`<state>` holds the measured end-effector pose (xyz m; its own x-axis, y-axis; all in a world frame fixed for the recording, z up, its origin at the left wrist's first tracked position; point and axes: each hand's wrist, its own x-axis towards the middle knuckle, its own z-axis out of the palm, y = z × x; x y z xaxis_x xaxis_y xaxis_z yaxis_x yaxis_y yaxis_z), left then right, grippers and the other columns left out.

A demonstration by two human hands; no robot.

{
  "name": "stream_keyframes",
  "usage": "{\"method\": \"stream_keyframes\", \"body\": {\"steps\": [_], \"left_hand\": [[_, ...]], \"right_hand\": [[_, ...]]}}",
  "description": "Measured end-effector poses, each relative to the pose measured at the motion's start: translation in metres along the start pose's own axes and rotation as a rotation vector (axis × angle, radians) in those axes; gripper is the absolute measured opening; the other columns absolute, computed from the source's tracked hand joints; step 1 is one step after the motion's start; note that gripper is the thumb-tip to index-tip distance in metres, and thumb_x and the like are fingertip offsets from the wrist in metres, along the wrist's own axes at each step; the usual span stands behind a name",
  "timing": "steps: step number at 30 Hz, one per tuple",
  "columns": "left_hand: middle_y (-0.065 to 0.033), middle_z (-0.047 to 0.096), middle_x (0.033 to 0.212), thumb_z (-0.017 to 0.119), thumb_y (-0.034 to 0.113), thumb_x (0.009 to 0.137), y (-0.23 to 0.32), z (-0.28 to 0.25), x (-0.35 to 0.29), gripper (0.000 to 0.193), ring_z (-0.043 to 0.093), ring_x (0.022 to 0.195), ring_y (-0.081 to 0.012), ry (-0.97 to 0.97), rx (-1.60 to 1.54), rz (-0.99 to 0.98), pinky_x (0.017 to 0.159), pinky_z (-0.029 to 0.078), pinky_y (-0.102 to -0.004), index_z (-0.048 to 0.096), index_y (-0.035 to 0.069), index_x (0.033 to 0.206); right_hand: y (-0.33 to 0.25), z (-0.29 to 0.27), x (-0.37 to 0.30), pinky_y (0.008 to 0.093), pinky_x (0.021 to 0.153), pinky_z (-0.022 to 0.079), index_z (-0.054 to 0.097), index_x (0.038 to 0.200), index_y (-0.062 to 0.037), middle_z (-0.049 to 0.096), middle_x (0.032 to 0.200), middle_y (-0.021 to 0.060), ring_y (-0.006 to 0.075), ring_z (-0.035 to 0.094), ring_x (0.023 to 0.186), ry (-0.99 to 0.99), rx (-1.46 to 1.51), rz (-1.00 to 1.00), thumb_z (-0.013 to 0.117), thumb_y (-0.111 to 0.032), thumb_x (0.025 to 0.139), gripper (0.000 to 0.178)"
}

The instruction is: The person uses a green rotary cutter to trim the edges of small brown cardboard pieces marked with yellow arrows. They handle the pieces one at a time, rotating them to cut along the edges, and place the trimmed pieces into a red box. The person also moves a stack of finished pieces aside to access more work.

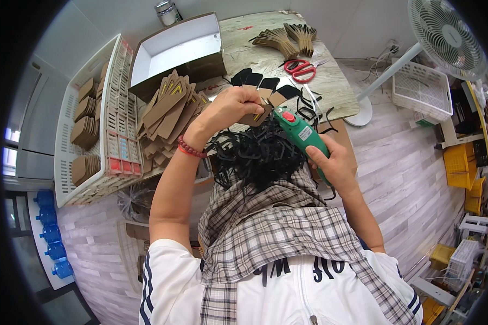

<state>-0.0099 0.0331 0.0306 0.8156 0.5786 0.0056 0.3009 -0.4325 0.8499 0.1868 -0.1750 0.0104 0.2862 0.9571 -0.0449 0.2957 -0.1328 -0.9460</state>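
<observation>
Noted scuffed table [244, 35], upper centre; plank floor [401, 179], right — found flat brown piece [253, 119] mid-frame, pinched in left hand [234, 105]; smooth green tool [302, 132] alongside, gripped in right hand [335, 163]; curled black strips [257, 157] below.

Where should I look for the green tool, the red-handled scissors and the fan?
Green tool [310, 142]: head view, on the middle of its casing.
Red-handled scissors [312, 66]: head view, near where handles and blades meet.
Fan [453, 35]: head view, on its hub.
</observation>
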Motion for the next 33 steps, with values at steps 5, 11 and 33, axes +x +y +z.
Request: {"method": "stream_keyframes", "body": {"steps": [5,11,33], "left_hand": [[-0.0036,0.05,0.064,0.062,0.014,0.082,0.001,-0.037,-0.02,0.017,0.047,0.064,-0.0097,0.058,0.068,-0.058,0.06,0.04,-0.0273,0.06,-0.001,0.077],[-0.0075,0.062,0.085,0.064,0.014,0.084,-0.027,-0.095,-0.044,0.015,0.06,0.076,-0.0166,0.682,0.592,-0.04,0.072,0.047,-0.0263,0.066,0.001,0.091],[-0.0138,0.065,0.077,0.053,0.012,0.084,-0.119,0.043,0.077,0.016,0.062,0.071,-0.0283,0.968,0.103,-0.088,0.065,0.048,-0.0393,0.061,-0.002,0.088]], "right_hand": [[0.013,0.007,0.0,0.0218,0.053,0.043,0.062,0.102,-0.0005,0.059,0.069,0.0006,0.0055,0.053,0.059,0.041,0.139,0.022,0.067,-0.028,0.086,0.032],[0.03,-0.004,-0.007,0.0216,0.052,0.043,0.062,0.099,0.0002,0.059,0.069,0.0012,0.0059,0.052,0.056,0.107,0.162,0.075,0.066,-0.027,0.088,0.029],[0.029,0.011,0.007,0.0228,0.05,0.043,0.062,0.096,0.0005,0.058,0.065,0.0018,0.0069,0.052,0.053,0.158,0.132,0.091,0.066,-0.027,0.088,0.029]]}}
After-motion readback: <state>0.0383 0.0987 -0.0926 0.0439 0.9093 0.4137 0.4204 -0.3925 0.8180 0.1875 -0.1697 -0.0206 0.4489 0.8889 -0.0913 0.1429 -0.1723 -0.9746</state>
